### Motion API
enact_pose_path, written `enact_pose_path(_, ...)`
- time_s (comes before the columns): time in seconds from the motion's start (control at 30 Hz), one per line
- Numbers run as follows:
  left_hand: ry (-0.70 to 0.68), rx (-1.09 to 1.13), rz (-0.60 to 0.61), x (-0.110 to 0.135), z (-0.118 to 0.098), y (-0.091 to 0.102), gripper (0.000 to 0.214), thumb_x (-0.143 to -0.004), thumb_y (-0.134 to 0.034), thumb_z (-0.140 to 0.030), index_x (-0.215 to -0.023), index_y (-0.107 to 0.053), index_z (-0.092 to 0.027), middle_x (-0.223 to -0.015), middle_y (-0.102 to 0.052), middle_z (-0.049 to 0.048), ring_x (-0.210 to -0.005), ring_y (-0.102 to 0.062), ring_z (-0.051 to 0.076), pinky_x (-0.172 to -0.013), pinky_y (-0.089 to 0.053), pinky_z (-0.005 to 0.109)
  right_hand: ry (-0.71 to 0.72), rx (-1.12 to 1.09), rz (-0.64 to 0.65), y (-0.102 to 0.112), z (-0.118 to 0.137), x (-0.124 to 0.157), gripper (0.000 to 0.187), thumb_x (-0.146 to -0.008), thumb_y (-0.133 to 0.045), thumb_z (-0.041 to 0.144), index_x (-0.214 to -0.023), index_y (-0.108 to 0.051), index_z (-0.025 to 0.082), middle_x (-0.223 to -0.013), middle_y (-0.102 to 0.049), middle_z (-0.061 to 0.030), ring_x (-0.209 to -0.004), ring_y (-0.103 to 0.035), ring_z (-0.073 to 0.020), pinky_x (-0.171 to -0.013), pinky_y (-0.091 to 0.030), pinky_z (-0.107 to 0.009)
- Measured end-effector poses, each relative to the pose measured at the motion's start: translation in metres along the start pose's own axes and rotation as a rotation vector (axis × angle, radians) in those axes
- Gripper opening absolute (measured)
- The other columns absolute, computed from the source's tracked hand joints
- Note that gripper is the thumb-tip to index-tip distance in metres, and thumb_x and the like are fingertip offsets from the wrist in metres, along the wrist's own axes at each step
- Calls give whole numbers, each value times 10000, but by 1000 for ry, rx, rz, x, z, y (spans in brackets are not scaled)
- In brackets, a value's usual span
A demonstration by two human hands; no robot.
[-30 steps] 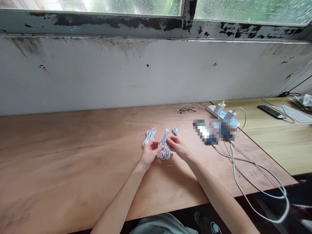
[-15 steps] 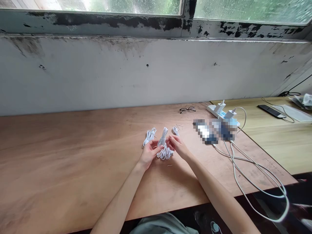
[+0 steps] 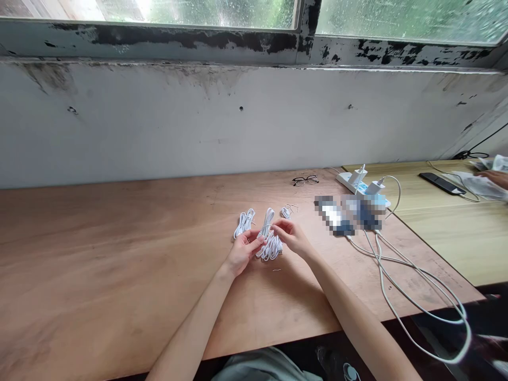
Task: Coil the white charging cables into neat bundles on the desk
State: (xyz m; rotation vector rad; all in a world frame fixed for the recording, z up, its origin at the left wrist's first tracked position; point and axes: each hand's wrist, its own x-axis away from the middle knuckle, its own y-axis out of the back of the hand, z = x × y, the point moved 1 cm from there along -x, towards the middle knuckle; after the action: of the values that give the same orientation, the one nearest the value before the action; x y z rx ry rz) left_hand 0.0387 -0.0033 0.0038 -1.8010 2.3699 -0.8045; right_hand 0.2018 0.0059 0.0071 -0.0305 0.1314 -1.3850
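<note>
- Lying on the brown table (image 3: 119, 254), a coiled white cable (image 3: 249, 216) rested just beyond the person's left hand (image 3: 243, 250).
- That hand pinched a white cable bundle (image 3: 269, 215) between thumb and fingers, out in front of the person, with white loops (image 3: 270, 251) just below it.
- A short white strand (image 3: 277, 270) lay nearer the table's front edge.
- The right hand (image 3: 291, 236) had its fingertips drawn narrow at the bundle's side; from where I stood, I couldn't tell whether they gripped anything.
- Glasses (image 3: 311, 180) lay farther back.
- Two chargers (image 3: 374, 187) stood in a power strip (image 3: 346, 180).
</note>
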Motion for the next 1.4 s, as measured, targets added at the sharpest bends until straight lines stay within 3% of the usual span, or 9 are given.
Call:
enact_pose_path(0.23, 61, 71, 119, 6, -3, -5, 298, -586, -803, -283, -829, -673, -170, -741, -634, -9, -636, -567, 56, -620, -463, 164, 217, 272, -58, -1, -2, 1, 190, -761, -579, 366, -716, -616, 185, -659, -566, -14, -594, -469, -133, -556, -367, -264)
enact_pose_path(0.33, 45, -37, 165, 8, -1, -7, 277, -590, -798, -272, -814, -680, -160, -773, -649, 5, -668, -584, 76, -653, -476, 187, 211, 200, -116, -3, -6, 1, 216, -768, -559, 385, -694, -596, 186, -649, -557, -10, -580, -468, -130, -541, -372, -259)
enact_pose_path(0.43, -5, -167, 168, 6, 2, -6, 297, -606, -780, -299, -845, -686, -150, -824, -681, 36, -705, -612, 117, -672, -491, 227, 201, 118, -260, 3, -8, -3, 249, -757, -568, 433, -726, -599, 189, -673, -587, -20, -585, -499, -136, -536, -388, -259)
enact_pose_path(0.53, -98, -271, 70, 1, 3, -3, 343, -594, -772, -322, -874, -682, -144, -824, -704, 54, -732, -638, 157, -705, -505, 268, 182, 215, -450, 21, -9, -9, 304, -775, -533, 470, -784, -618, 178, -670, -603, -29, -523, -486, -132, -482, -355, -257)
enact_pose_path(0.73, -305, -622, -227, -6, 2, 9, 205, -640, -703, -304, -796, -677, -173, -788, -715, 54, -704, -665, 196, -677, -520, 305, 124, 810, -751, 70, -20, -21, 381, -823, -454, 456, -767, -665, 144, -697, -646, -77, -532, -505, -155, -512, -305, -271)
enact_pose_path(0.9, -348, -1014, -249, 0, -2, 9, 107, -689, -639, -282, -758, -675, -209, -694, -697, 35, -611, -635, 184, -607, -464, 284, 19, 1119, -730, 86, -33, -28, 332, -848, -434, 360, -797, -689, 155, -767, -674, -97, -634, -558, -186, -547, -295, -276)
enact_pose_path(1.03, -343, -1350, -216, 6, -11, 8, 222, -762, -567, -421, -784, -687, -236, -732, -698, 37, -641, -619, 187, -572, -366, 264, -61, 1284, -674, 86, -39, -34, 278, -844, -465, 315, -799, -698, 170, -801, -674, -111, -696, -575, -203, -564, -288, -288)
enact_pose_path(1.17, -297, -1488, -247, 6, -20, 15, 354, -850, -425, -438, -719, -677, -227, -707, -688, 57, -631, -606, 190, -531, -294, 258, -83, 1268, -626, 85, -42, -34, 242, -831, -493, 328, -824, -691, 189, -782, -665, -89, -721, -576, -203, -572, -295, -283)
enact_pose_path(1.4, -411, -1557, -475, -7, -19, 27, 227, -819, -496, -338, -938, -645, -214, -937, -631, 67, -763, -603, 194, -602, -357, 263, 34, 1111, -687, 80, -31, -23, 295, -843, -433, 336, -925, -651, 155, -769, -645, -80, -676, -562, -193, -578, -316, -273)
